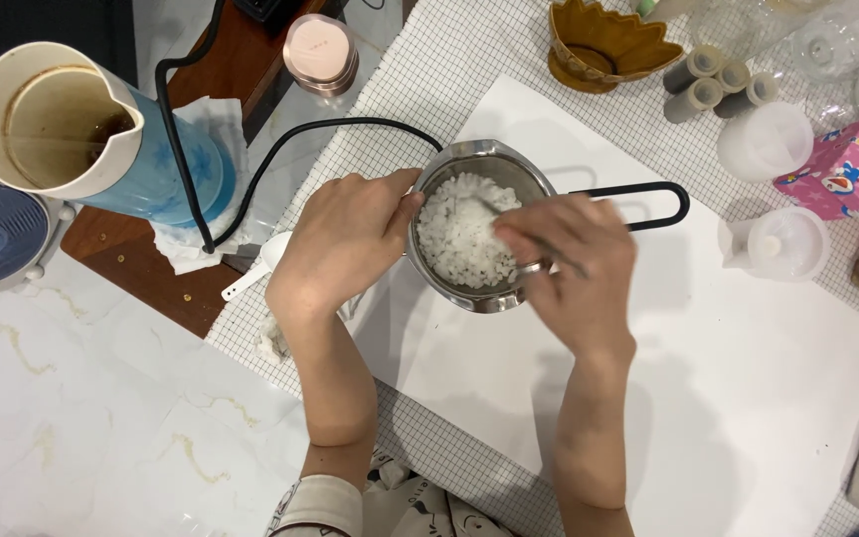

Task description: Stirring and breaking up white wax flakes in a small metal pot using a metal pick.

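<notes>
Left hand [345,244] clenched on the rim of a steel pot [479,164] of white flakes [454,239], right hand [564,264] blurred over it, grasping a spoon [484,206], white sheet [748,398] on the bench.

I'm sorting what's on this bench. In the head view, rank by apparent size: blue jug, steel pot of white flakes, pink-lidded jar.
1. Blue jug, though it stands tall, nearer the camera.
2. Steel pot.
3. Pink-lidded jar.
</notes>
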